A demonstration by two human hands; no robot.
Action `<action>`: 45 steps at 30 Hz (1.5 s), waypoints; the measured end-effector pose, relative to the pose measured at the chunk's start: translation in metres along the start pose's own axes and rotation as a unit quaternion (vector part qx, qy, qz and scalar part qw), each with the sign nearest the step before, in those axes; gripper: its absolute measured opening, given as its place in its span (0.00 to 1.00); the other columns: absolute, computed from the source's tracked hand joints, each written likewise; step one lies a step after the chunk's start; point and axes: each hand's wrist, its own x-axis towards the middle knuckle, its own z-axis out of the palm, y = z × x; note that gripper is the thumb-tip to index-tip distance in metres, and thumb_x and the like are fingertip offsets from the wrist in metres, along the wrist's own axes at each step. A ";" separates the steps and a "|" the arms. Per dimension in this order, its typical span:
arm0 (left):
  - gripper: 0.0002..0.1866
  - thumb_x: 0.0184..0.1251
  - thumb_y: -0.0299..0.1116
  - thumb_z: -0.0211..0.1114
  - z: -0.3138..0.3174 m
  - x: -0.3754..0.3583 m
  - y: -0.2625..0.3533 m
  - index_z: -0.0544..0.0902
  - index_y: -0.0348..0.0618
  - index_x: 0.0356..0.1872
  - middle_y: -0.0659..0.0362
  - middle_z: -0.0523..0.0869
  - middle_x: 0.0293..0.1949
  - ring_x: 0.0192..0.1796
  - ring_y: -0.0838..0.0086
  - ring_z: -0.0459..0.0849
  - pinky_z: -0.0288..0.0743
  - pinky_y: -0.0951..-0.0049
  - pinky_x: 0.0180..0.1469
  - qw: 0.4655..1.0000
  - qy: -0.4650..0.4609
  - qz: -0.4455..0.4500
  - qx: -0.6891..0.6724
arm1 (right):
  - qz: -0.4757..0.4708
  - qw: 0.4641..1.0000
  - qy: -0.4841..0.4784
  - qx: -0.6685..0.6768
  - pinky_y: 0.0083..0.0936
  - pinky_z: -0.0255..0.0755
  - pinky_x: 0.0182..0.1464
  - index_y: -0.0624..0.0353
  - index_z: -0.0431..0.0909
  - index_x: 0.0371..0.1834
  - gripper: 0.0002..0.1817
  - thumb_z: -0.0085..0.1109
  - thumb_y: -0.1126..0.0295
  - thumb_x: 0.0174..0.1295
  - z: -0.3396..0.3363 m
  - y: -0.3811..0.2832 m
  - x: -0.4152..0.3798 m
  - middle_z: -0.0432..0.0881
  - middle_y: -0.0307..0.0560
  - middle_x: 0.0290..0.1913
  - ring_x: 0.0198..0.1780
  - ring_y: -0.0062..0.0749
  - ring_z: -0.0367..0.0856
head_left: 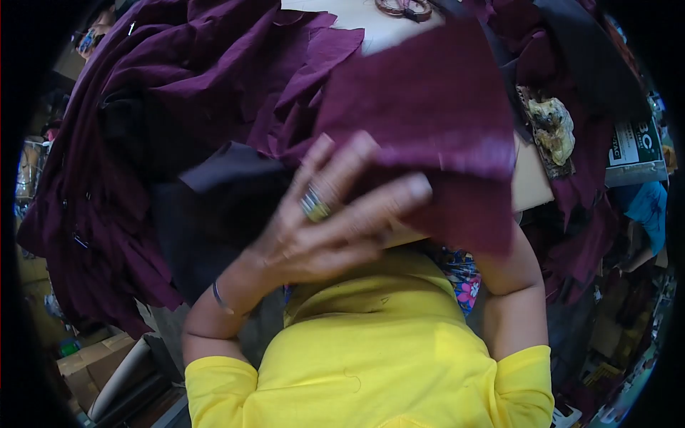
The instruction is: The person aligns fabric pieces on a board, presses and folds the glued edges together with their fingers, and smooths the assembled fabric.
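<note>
A maroon cloth piece [428,107] spreads over the middle of the work surface, its lower part blurred by motion. My left hand [328,214], with a ring on one finger and a bangle at the wrist, is at the cloth's lower left edge. Its fingers are spread, and nothing shows gripped between them. The cloth covers my right hand; only that forearm shows below it, at the right. Dark grey cloth [235,171] lies just left of my left hand, beside a large heap of purple cloth [200,64].
Scissors [404,8] rest on the pale table [335,11] at the top. To the right are a crumpled yellowish item [553,128] on a dark strip, more maroon cloth and a labelled box [637,153]. Cardboard boxes [100,364] stand at lower left. A person in blue [646,214] is at far right.
</note>
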 end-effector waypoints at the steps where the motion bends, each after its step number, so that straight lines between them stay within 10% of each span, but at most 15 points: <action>1: 0.07 0.47 0.34 0.68 -0.004 -0.003 0.009 0.77 0.49 0.25 0.61 0.74 0.62 0.69 0.54 0.63 0.55 0.47 0.68 0.997 -0.058 0.004 -0.046 | 0.010 1.000 0.013 -0.013 0.23 0.75 0.48 0.59 0.66 0.54 0.14 0.48 0.74 0.65 -0.006 0.000 -0.007 0.77 0.43 0.42 0.43 0.26 0.79; 5: 0.03 0.57 0.26 0.59 -0.023 0.008 -0.006 0.78 0.43 0.32 0.52 0.85 0.44 0.52 0.49 0.81 0.69 0.53 0.60 0.970 -0.022 -0.024 -0.240 | 0.091 0.991 0.081 0.058 0.23 0.75 0.48 0.58 0.67 0.53 0.13 0.48 0.74 0.66 -0.036 0.016 -0.021 0.78 0.42 0.41 0.44 0.26 0.80; 11: 0.20 0.58 0.18 0.51 -0.004 0.039 -0.082 0.74 0.39 0.54 0.52 0.81 0.50 0.55 0.60 0.79 0.70 0.68 0.58 0.973 -0.118 -0.155 -0.123 | 0.251 0.954 0.076 0.145 0.17 0.71 0.46 0.56 0.61 0.63 0.26 0.55 0.70 0.61 -0.050 -0.019 -0.012 0.77 0.41 0.43 0.44 0.21 0.75; 16: 0.17 0.62 0.32 0.58 0.022 0.044 -0.106 0.76 0.38 0.50 0.54 0.82 0.43 0.47 0.66 0.79 0.69 0.71 0.52 0.895 -0.230 -0.252 -0.287 | 0.185 0.978 -0.063 -0.071 0.11 0.69 0.41 0.58 0.53 0.70 0.40 0.49 0.85 0.49 -0.029 -0.028 -0.019 0.77 0.44 0.50 0.36 0.15 0.73; 19: 0.20 0.56 0.42 0.68 0.012 0.040 -0.103 0.79 0.38 0.44 0.57 0.81 0.36 0.40 0.73 0.77 0.70 0.73 0.45 0.848 -0.264 -0.270 -0.372 | -0.031 0.904 0.013 -0.426 0.18 0.73 0.37 0.54 0.65 0.64 0.37 0.49 0.89 0.45 -0.010 -0.046 -0.027 0.79 0.43 0.37 0.33 0.27 0.76; 22: 0.17 0.53 0.39 0.67 -0.016 0.023 -0.111 0.80 0.43 0.43 0.55 0.82 0.39 0.44 0.61 0.79 0.65 0.68 0.54 0.966 -0.235 -0.104 0.006 | -0.215 0.787 0.005 -0.578 0.21 0.71 0.29 0.59 0.72 0.59 0.34 0.44 0.92 0.44 0.000 -0.054 -0.030 0.81 0.49 0.48 0.22 0.27 0.71; 24: 0.12 0.52 0.32 0.64 -0.043 0.009 -0.107 0.80 0.46 0.40 0.60 0.82 0.41 0.48 0.60 0.78 0.63 0.68 0.55 0.939 -0.249 -0.135 0.195 | -0.246 0.756 -0.044 -0.605 0.21 0.68 0.27 0.60 0.74 0.58 0.32 0.48 0.90 0.45 0.011 -0.045 -0.039 0.80 0.46 0.39 0.20 0.26 0.68; 30: 0.16 0.47 0.17 0.54 -0.083 -0.064 -0.099 0.79 0.43 0.38 0.59 0.75 0.55 0.58 0.58 0.72 0.62 0.62 0.60 0.914 -0.106 -0.312 0.237 | -0.311 0.721 -0.036 -0.619 0.24 0.67 0.31 0.56 0.69 0.63 0.29 0.53 0.73 0.52 0.036 0.018 -0.024 0.74 0.39 0.20 0.23 0.28 0.72; 32: 0.16 0.50 0.17 0.53 -0.088 -0.102 -0.103 0.79 0.41 0.42 0.58 0.75 0.56 0.60 0.63 0.71 0.64 0.68 0.60 0.905 0.004 -0.310 0.292 | -0.278 0.778 -0.054 -0.561 0.29 0.69 0.35 0.57 0.66 0.62 0.27 0.52 0.75 0.54 0.046 0.017 -0.002 0.77 0.46 0.23 0.26 0.35 0.77; 34: 0.16 0.58 0.18 0.53 -0.096 -0.181 -0.127 0.78 0.41 0.47 0.56 0.75 0.55 0.58 0.68 0.73 0.65 0.71 0.60 0.892 0.201 -0.405 0.029 | -0.280 0.812 -0.057 -0.509 0.32 0.69 0.37 0.58 0.64 0.62 0.29 0.53 0.76 0.53 0.065 0.028 0.025 0.79 0.49 0.25 0.30 0.39 0.80; 36: 0.14 0.66 0.26 0.52 -0.112 -0.220 -0.118 0.75 0.42 0.52 0.53 0.74 0.55 0.53 0.70 0.76 0.68 0.70 0.59 0.685 0.407 -0.545 -0.262 | -0.218 0.860 -0.121 -0.445 0.38 0.70 0.42 0.58 0.60 0.62 0.31 0.54 0.78 0.51 0.087 0.031 0.050 0.80 0.52 0.27 0.35 0.47 0.82; 38: 0.15 0.66 0.29 0.52 -0.135 -0.240 -0.113 0.74 0.42 0.53 0.53 0.74 0.55 0.53 0.69 0.76 0.68 0.69 0.59 0.588 0.490 -0.578 -0.284 | -0.097 0.903 -0.215 -0.360 0.41 0.70 0.46 0.56 0.57 0.65 0.36 0.55 0.80 0.48 0.110 0.027 0.071 0.80 0.55 0.28 0.38 0.53 0.82; 40: 0.16 0.66 0.32 0.52 -0.162 -0.236 -0.112 0.74 0.42 0.54 0.52 0.74 0.55 0.53 0.68 0.76 0.68 0.68 0.59 0.624 0.489 -0.574 -0.207 | -0.047 0.948 -0.243 -0.200 0.34 0.70 0.52 0.55 0.55 0.68 0.39 0.47 0.86 0.47 0.135 0.027 0.080 0.79 0.58 0.39 0.44 0.48 0.79; 43: 0.18 0.66 0.36 0.51 -0.177 -0.186 -0.131 0.73 0.42 0.55 0.51 0.74 0.55 0.54 0.67 0.76 0.67 0.66 0.59 0.744 0.406 -0.521 -0.096 | -0.229 0.968 -0.091 0.038 0.28 0.71 0.49 0.53 0.53 0.69 0.41 0.46 0.87 0.46 0.164 0.041 0.094 0.75 0.59 0.48 0.46 0.39 0.77; 45: 0.20 0.66 0.39 0.51 -0.157 -0.130 -0.150 0.72 0.42 0.56 0.51 0.74 0.55 0.54 0.66 0.75 0.67 0.66 0.59 0.817 0.325 -0.469 -0.082 | 0.002 0.981 -0.069 0.183 0.24 0.71 0.48 0.53 0.51 0.70 0.42 0.48 0.87 0.46 0.129 0.009 0.084 0.72 0.56 0.50 0.46 0.30 0.74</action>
